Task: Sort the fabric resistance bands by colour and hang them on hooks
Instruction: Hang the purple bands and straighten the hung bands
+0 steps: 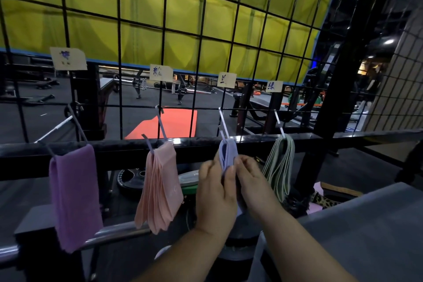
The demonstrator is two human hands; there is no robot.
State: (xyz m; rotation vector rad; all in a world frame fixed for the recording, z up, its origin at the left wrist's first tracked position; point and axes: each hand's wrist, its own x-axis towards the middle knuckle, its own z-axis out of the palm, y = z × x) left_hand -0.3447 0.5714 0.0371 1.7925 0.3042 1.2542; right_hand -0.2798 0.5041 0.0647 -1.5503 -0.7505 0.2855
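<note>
Four bundles of fabric bands hang in a row from hooks on a black wire grid (119, 30) that fills the upper frame, with a yellow curtain (142, 7) behind it. At lower left hang the purple bands (73, 194), next to them the pink bands (160, 185), then the blue bands (226, 153) at centre, and the green bands (278, 167) to the right of centre. A small paper label sits on the grid above each bundle, the one over the blue bundle being the third label (226, 79). The blue bands hang from the third hook (223, 123), and the person holds them with both hands just below it. The left hand (216, 188) grips their left side, its fingers curled and its thumb pressed upright against the fabric. The right hand (251, 181) pinches their right edge with bent fingers. A red mat (169, 121) lies on the floor beyond the grid.
</note>
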